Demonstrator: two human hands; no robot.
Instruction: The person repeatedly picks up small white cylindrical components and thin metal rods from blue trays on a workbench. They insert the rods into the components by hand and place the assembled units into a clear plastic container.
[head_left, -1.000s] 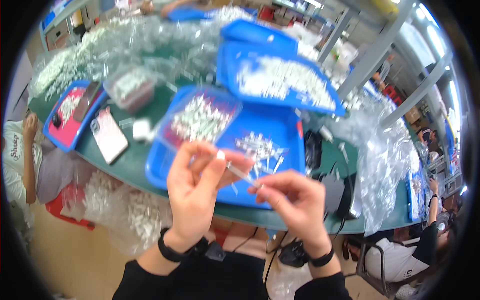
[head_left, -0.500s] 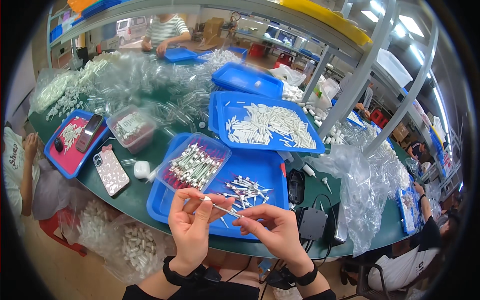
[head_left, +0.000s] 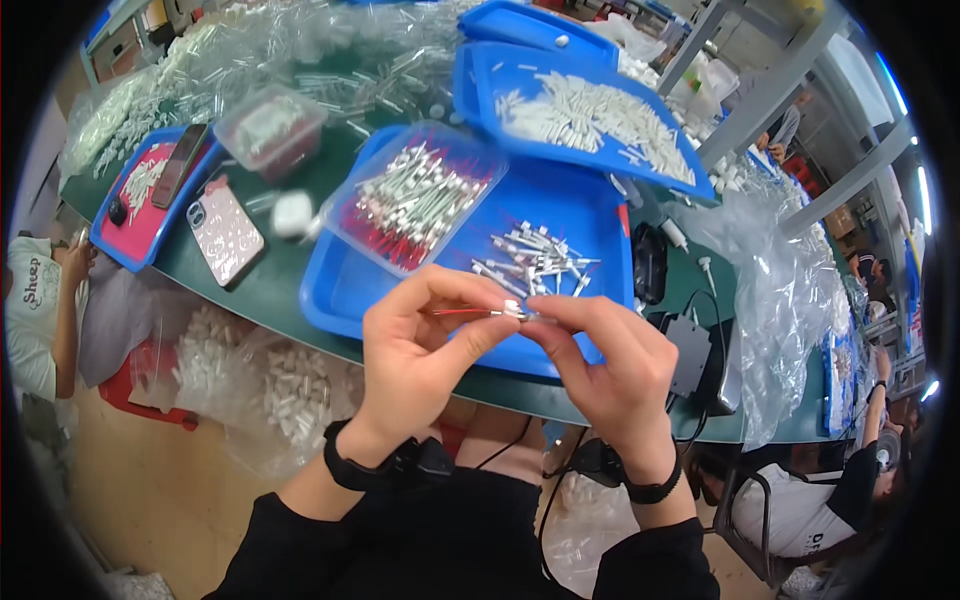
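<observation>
Bare blue tray (head_left: 345,290) floor lies open just beyond the hands. The clear box (head_left: 420,195) and loose pile (head_left: 535,255) block farther reach.

A dark green tabletop (head_left: 270,285) runs across the middle of the frame. On it, at centre, sits a large blue tray (head_left: 590,215); a second blue tray (head_left: 480,75) (heaped with white pieces) lies toward the upper right. At the left are a smaller blue tray (head_left: 105,235), a phone (head_left: 226,233) just beside it, and a clear lidded box (head_left: 270,128). Crumpled clear plastic bags (head_left: 790,300) spread over the right end.
</observation>
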